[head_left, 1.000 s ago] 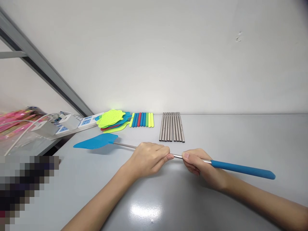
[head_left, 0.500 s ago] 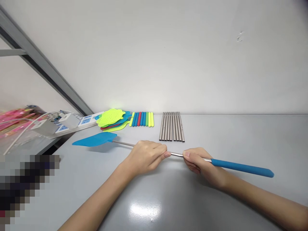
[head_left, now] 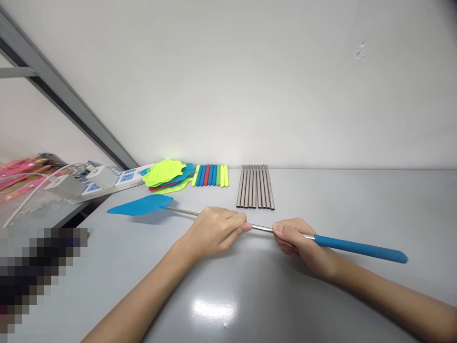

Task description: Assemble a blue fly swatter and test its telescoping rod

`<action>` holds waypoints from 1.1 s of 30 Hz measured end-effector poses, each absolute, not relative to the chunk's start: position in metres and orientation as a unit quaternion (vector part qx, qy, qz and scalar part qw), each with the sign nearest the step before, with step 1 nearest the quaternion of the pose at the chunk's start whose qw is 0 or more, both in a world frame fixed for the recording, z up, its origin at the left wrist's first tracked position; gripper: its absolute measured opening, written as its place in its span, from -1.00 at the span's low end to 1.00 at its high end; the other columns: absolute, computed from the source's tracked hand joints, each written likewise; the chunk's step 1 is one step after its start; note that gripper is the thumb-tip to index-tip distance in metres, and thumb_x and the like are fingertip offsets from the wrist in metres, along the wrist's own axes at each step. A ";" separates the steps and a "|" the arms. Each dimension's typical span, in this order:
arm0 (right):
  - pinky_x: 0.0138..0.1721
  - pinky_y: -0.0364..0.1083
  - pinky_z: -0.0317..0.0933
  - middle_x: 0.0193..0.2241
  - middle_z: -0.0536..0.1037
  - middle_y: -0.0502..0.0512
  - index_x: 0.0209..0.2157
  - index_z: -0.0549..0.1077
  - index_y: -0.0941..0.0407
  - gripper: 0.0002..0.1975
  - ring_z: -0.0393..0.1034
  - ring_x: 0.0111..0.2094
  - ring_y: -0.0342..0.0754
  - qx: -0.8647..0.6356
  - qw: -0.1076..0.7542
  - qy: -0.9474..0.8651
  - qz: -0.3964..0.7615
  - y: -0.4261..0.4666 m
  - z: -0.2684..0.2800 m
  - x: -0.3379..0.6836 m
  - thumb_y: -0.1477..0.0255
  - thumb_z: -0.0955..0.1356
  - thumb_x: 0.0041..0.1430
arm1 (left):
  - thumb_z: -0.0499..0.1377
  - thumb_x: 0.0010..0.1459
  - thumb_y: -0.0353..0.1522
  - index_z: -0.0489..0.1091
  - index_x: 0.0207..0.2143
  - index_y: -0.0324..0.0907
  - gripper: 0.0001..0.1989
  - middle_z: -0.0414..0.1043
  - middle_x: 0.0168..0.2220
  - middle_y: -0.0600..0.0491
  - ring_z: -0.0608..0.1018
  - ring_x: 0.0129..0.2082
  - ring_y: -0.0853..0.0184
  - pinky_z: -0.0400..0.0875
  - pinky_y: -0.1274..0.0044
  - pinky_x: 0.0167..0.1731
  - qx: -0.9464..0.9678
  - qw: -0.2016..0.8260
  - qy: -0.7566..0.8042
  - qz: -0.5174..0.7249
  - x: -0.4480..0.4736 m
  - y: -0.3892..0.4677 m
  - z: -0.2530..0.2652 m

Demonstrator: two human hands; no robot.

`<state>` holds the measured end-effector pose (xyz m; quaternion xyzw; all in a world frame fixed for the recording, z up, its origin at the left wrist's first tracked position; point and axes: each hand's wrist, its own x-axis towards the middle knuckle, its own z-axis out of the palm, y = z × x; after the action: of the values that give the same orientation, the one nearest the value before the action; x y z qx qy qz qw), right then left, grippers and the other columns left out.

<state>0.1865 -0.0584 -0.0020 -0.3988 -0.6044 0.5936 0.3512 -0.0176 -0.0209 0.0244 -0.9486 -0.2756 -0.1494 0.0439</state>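
Observation:
Both of my hands grip one blue fly swatter point(head_left: 262, 228), held lengthwise just above the table. Its flat blue head point(head_left: 139, 206) points to the left, and its blue handle point(head_left: 360, 248) sticks out to the right. My left hand point(head_left: 217, 231) is wrapped round the thin metal rod near the middle. Farther right, my right hand point(head_left: 298, 240) closes on the metal shaft beside the handle, thumb on top. A short stretch of bare metal shows between the two hands. The rod inside each grip is hidden.
Behind my hands lie a row of metal tubes point(head_left: 255, 188), several coloured handles point(head_left: 211, 176) and a pile of swatter heads point(head_left: 164, 174). A power strip point(head_left: 126, 178) with white plugs runs along the left edge. Plastic-wrapped pink items point(head_left: 24, 176) are beyond it. A wall point(head_left: 285, 95) closes the back.
My right hand and the blue handle have shifted very slightly right, while my left hand has edged slightly left. Both hands keep hold of the fly swatter.

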 end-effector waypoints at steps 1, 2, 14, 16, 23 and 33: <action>-0.64 -0.14 -0.22 -0.73 -0.03 -0.11 -0.72 -0.02 0.11 -0.58 -0.14 -0.66 -0.21 -0.401 0.351 -0.602 0.594 -0.058 -0.002 0.187 0.26 0.16 0.13 | -0.20 0.22 -0.32 0.19 -0.56 -0.21 -0.65 0.26 -0.63 0.15 0.31 -0.63 0.49 0.09 0.63 -0.59 -0.948 0.044 -0.277 -0.149 -0.018 -0.021 0.024; -0.64 -0.14 -0.22 -0.73 -0.03 -0.11 -0.72 -0.02 0.11 -0.58 -0.14 -0.66 -0.21 -0.403 0.352 -0.601 0.594 -0.058 -0.003 0.187 0.25 0.16 0.12 | -0.20 0.22 -0.32 0.19 -0.56 -0.21 -0.65 0.25 -0.63 0.15 0.31 -0.63 0.49 0.09 0.63 -0.59 -0.948 0.044 -0.278 -0.149 -0.018 -0.021 0.024; -0.66 -0.16 -0.20 -0.74 -0.02 -0.11 -0.72 0.02 0.12 -0.61 -0.12 -0.67 -0.22 -0.382 0.372 -0.577 0.618 -0.058 -0.004 0.188 0.31 0.16 0.13 | -0.16 0.22 -0.33 0.22 -0.54 -0.21 -0.68 0.26 -0.63 0.15 0.32 -0.61 0.49 0.12 0.64 -0.57 -0.947 0.065 -0.268 -0.166 -0.017 -0.020 0.021; -0.66 -0.17 -0.19 -0.75 -0.02 -0.12 -0.72 0.04 0.12 -0.61 -0.12 -0.69 -0.22 -0.376 0.379 -0.568 0.626 -0.056 -0.006 0.187 0.30 0.16 0.13 | -0.14 0.21 -0.31 0.23 -0.53 -0.21 -0.68 0.25 -0.64 0.15 0.32 -0.62 0.49 0.11 0.63 -0.58 -0.944 0.076 -0.276 -0.167 -0.017 -0.020 0.020; -0.65 -0.18 -0.23 -0.78 0.02 -0.13 -0.73 0.11 0.14 -0.59 -0.08 -0.71 -0.24 -0.386 0.380 -0.544 0.641 -0.050 -0.011 0.186 0.24 0.22 0.09 | -0.12 0.20 -0.28 0.27 -0.51 -0.21 -0.68 0.28 -0.62 0.14 0.34 -0.60 0.47 0.12 0.61 -0.57 -0.937 0.072 -0.304 -0.155 -0.017 -0.020 0.019; -0.62 -0.15 -0.19 -0.76 0.03 -0.12 -0.70 0.22 0.16 -0.59 -0.04 -0.71 -0.23 -0.336 0.425 -0.501 0.675 -0.050 -0.010 0.189 0.22 0.20 0.11 | -0.08 0.20 -0.27 0.30 -0.21 -0.17 -0.75 0.39 -0.49 0.13 0.42 -0.49 0.46 0.17 0.62 -0.50 -0.934 0.059 -0.294 -0.196 -0.014 -0.019 0.013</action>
<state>0.1894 -0.0505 -0.0098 -0.3356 -0.5012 0.6748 0.4251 -0.0136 -0.0190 0.0127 -0.9337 -0.2938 -0.1959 0.0595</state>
